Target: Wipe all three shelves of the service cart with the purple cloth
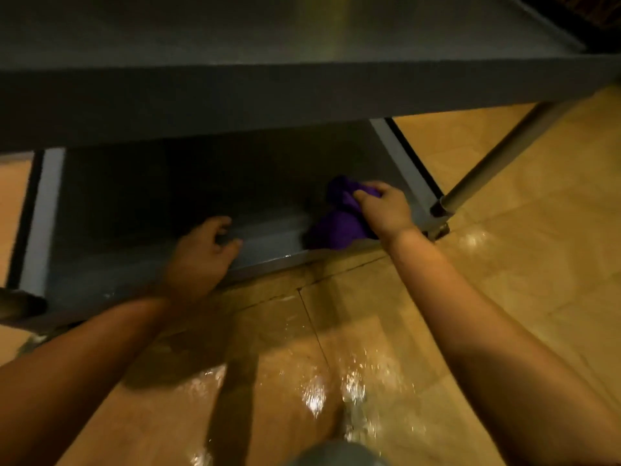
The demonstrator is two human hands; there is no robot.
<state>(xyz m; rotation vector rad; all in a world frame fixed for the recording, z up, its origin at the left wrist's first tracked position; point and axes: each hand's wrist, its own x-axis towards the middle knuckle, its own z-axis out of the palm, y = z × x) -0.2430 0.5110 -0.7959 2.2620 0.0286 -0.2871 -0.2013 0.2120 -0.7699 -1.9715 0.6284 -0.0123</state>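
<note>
The service cart is grey metal. An upper shelf point(235, 35) fills the top of the view, and a lower shelf point(151, 196) lies beneath it near the floor. The purple cloth point(339, 216) is bunched at the right front corner of the lower shelf, draped over its front rim. My right hand point(386, 210) grips the cloth from the right. My left hand point(205, 253) rests on the front rim of the lower shelf, fingers curled over the edge, holding nothing else. The back of the lower shelf is in deep shadow.
A round metal cart leg point(497, 153) slants at the right, meeting the lower shelf's corner. Glossy tan floor tiles point(504, 264) with wet-looking reflections lie below and to the right. A dark caster point(20, 304) shows at the left edge. My knee point(336, 454) is at the bottom.
</note>
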